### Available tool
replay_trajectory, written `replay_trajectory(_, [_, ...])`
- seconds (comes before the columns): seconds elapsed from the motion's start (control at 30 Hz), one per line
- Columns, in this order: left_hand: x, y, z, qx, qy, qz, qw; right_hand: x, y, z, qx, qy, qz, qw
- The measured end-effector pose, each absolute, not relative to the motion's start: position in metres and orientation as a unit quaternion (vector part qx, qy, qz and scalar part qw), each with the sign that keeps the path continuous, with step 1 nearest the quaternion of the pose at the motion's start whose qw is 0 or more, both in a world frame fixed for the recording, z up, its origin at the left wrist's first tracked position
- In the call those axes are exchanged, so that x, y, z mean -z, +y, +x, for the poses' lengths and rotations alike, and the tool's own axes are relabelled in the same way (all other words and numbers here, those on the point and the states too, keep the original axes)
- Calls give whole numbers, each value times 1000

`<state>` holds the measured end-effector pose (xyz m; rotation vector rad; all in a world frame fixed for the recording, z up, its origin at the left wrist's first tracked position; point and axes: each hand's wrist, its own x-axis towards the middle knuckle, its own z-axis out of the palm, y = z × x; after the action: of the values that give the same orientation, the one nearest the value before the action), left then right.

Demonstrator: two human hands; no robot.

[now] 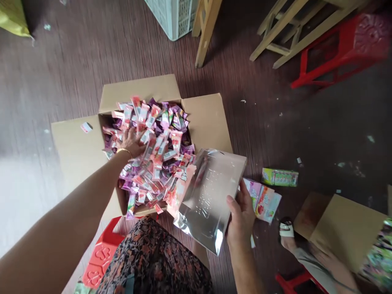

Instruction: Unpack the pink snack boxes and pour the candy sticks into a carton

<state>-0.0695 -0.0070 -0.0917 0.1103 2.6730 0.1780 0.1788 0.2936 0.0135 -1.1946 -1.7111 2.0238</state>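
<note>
An open cardboard box point(75, 149) on the floor is heaped with small pink, red and purple sachets point(159, 151). My left hand point(131, 142), a gold bangle at its wrist, reaches into the heap with its fingers buried among the sachets. My right hand point(241, 214) grips the edge of a shiny silver foil bag point(211, 196), held tilted beside the box. A few sachets sit at the bag's mouth on the left.
Printed packets point(265, 200) and a green packet point(279, 177) lie on the dark floor at right. Another person's sandalled foot point(287, 232) and a second cardboard box point(346, 228) are lower right. Wooden legs point(206, 30), a red stool point(343, 49) and a white crate point(171, 16) stand at the back.
</note>
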Motion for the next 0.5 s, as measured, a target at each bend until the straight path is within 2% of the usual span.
replay_trajectory(0.17, [77, 6, -91, -106, 971, 2, 212, -16, 287, 166, -691, -603, -379, 124])
replay_trajectory(0.33, [40, 24, -16, -137, 983, 118, 35, -30, 273, 156, -667, -656, -332, 120])
replay_trajectory(0.5, [31, 55, 65, -211, 938, 250, 119, -47, 258, 141, -710, -647, -271, 55])
